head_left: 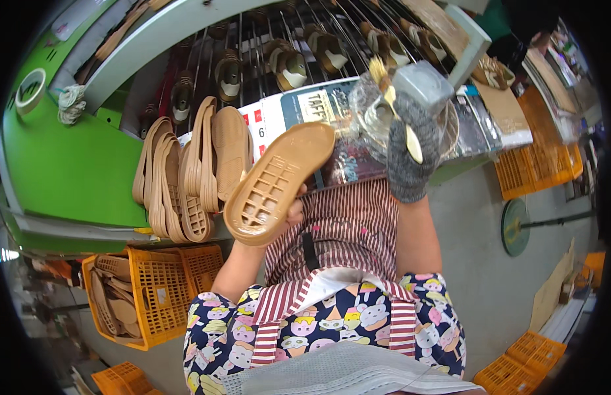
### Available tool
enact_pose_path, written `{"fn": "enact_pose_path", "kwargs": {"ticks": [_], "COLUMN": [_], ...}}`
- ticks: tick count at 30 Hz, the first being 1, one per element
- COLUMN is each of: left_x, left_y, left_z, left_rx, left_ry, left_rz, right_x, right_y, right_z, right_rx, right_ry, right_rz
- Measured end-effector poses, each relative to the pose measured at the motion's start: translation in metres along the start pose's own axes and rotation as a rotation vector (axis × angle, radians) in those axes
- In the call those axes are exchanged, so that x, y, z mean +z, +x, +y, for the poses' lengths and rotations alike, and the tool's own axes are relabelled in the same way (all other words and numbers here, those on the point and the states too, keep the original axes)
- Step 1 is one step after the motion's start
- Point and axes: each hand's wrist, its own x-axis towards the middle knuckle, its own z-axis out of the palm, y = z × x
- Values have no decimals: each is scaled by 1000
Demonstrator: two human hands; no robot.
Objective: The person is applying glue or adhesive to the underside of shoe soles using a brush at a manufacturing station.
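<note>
My left hand grips a tan shoe sole from below and behind, mostly hidden by it. The sole is tilted with its gridded inner side facing up, and the surface looks wet and glossy. A grey knit glove covers my right hand, which is closed on a brush with a pale handle; its bristles point away from me. Just beyond that hand, a translucent square container stands by a clear, plastic-looking basin. More tan soles stand in a cluster left of the held one.
Shoes sit on a rack of metal rods behind the bench. Left is a green surface with a roll of tape and a ball of string. An orange crate of soles stands lower left; another orange crate is at right.
</note>
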Motion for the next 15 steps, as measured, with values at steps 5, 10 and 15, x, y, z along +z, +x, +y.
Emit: {"fn": "enact_pose_path", "kwargs": {"ticks": [5,10,15], "left_x": [-5,59,131], "left_y": [-17,-13,23], "left_z": [18,40,78], "left_rx": [62,35,251], "left_ry": [59,154,419], "left_rz": [161,-30,-166], "right_x": [-11,-22,-43], "right_y": [-11,-23,-40], "right_z": [1,-14,-27], "right_rx": [59,123,228], "right_ry": [-10,53,104], "right_rz": [-82,-131,-190]}}
